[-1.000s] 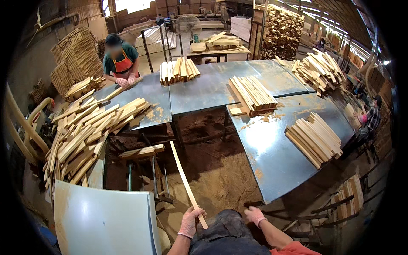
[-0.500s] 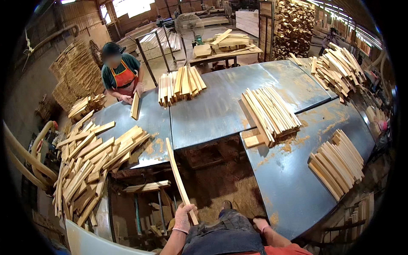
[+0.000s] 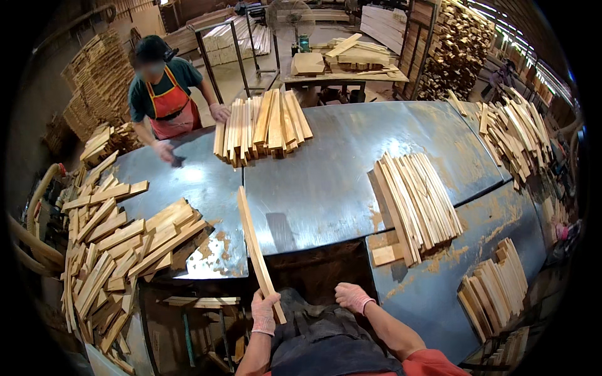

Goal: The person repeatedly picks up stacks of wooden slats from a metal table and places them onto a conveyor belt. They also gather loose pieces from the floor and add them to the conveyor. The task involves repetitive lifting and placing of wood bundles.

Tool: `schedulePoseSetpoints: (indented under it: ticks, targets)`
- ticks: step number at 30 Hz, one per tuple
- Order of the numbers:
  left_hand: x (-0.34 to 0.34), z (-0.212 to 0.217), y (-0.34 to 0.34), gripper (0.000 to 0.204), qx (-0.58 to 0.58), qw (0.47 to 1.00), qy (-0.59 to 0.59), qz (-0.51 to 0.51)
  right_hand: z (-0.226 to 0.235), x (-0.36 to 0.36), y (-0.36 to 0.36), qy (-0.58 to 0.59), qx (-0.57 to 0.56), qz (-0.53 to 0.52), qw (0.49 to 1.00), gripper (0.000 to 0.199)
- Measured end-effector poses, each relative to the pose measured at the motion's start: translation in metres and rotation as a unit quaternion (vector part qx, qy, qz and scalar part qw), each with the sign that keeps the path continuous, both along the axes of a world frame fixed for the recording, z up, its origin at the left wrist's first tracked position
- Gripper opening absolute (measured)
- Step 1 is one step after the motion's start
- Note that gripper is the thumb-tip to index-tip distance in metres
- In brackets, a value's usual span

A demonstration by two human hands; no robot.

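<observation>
My left hand (image 3: pixel 263 313), in a pale pink glove, grips the near end of a long thin wooden slat (image 3: pixel 254 244). The slat points away from me and its far end lies over the seam of the grey metal table (image 3: pixel 326 182). My right hand (image 3: pixel 352 297), also gloved, hovers empty near the table's front edge, fingers loosely curled. A stack of slats (image 3: pixel 417 203) lies to the right of it, and a fanned stack (image 3: pixel 263 125) sits at the table's far side.
A person in a red apron (image 3: pixel 164 100) works at the far left, hands on the table. A messy heap of slats (image 3: pixel 119 244) covers the left side. More stacks lie at the right (image 3: pixel 511 135) and lower right (image 3: pixel 492 288). Pallets stand behind.
The view has come closer to the table. My left hand has carried the slat forward so it now reaches over the table. My right hand has lifted toward the table's edge.
</observation>
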State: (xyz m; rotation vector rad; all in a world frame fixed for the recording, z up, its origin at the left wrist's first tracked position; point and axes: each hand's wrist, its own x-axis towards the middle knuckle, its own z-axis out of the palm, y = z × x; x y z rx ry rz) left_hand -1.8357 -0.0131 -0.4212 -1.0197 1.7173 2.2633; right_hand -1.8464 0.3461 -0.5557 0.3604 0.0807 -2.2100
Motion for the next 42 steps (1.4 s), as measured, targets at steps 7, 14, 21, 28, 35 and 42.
schedulePoseSetpoints:
  ticks: [7, 14, 21, 28, 35, 42]
  targets:
    - [-0.230, 0.010, -0.045, 0.052, -0.069, 0.995, 0.065, -0.014, 0.011, -0.159, -0.046, 0.035, 0.351, 0.112, 0.929, 0.002]
    - [-0.473, -0.006, -0.115, 0.051, -0.286, 0.957, 0.020, -0.053, 0.066, -0.364, -0.101, 0.220, 0.646, 0.137, 0.718, 0.023]
    - [-0.609, -0.027, -0.144, 0.054, -0.331, 0.942, -0.028, -0.046, 0.071, -0.494, -0.118, 0.186, 0.647, 0.110, 0.731, 0.028]
    - [-0.639, -0.032, -0.135, 0.053, -0.329, 0.943, -0.018, -0.058, 0.086, -0.572, -0.118, 0.163, 0.641, 0.088, 0.745, 0.032]
    - [-0.637, -0.047, -0.128, 0.071, -0.337, 0.941, -0.017, -0.037, 0.060, -0.658, -0.103, 0.270, 0.778, 0.049, 0.566, 0.039]
    - [-0.668, -0.071, -0.160, 0.084, -0.425, 0.902, -0.043, -0.058, 0.052, -0.749, -0.093, 0.301, 0.833, 0.017, 0.463, 0.065]
